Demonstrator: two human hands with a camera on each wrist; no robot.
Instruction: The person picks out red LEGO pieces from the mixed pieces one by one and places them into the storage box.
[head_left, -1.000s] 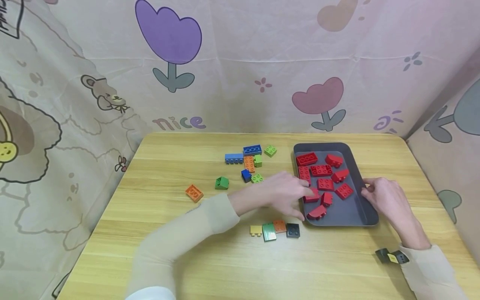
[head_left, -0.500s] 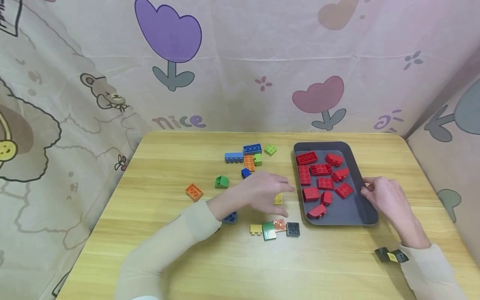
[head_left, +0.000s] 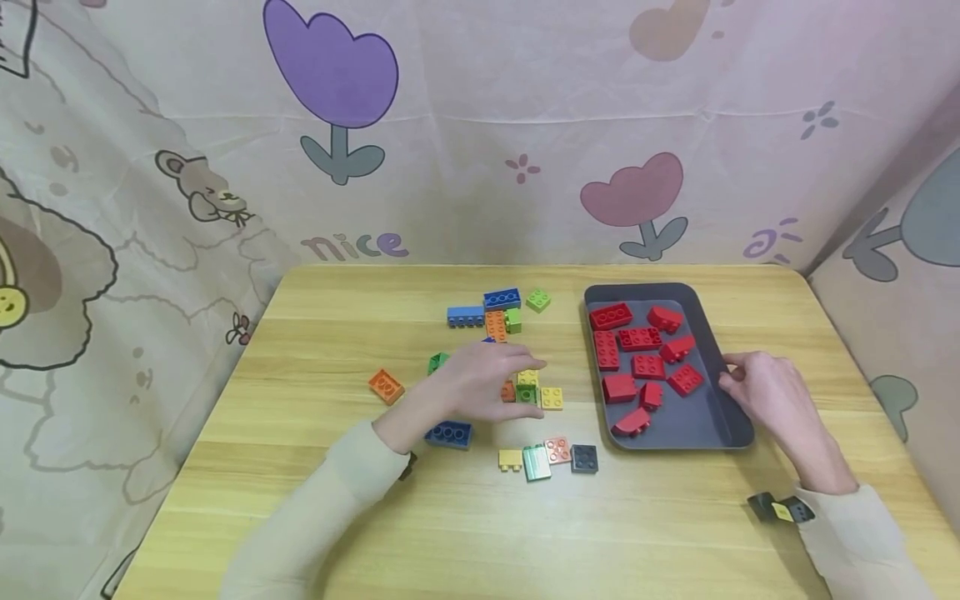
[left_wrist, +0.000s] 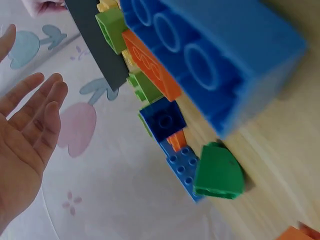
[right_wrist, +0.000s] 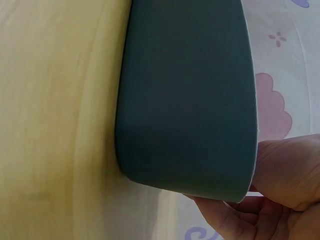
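Note:
My left hand (head_left: pixel 480 383) hovers over loose toy bricks in the middle of the table, its fingers spread and nothing in them. Close to its fingertips lie a yellow brick (head_left: pixel 552 399) and a green brick (head_left: pixel 527 394). Below its wrist is a blue brick (head_left: pixel 448 434), large in the left wrist view. In that view the palm and relaxed fingers (left_wrist: pixel 42 100) are plainly visible. A dark grey tray (head_left: pixel 708 425) holds several red bricks, such as one red block (head_left: pixel 619 388). My right hand (head_left: pixel 768 396) pinches the tray's right rim, thumb against fingers.
Behind the left hand lie blue bricks (head_left: pixel 502 299), an orange brick (head_left: pixel 496 326) and a lime brick (head_left: pixel 537 300). Another orange brick (head_left: pixel 386 386) is at the left. Toward the front are a black brick (head_left: pixel 584 458) and a yellow one (head_left: pixel 510 459).
My left hand has moved left, away from the red brick at the tray's left side, which stays in the tray. Its fingers have come off that brick. The right hand keeps its hold.

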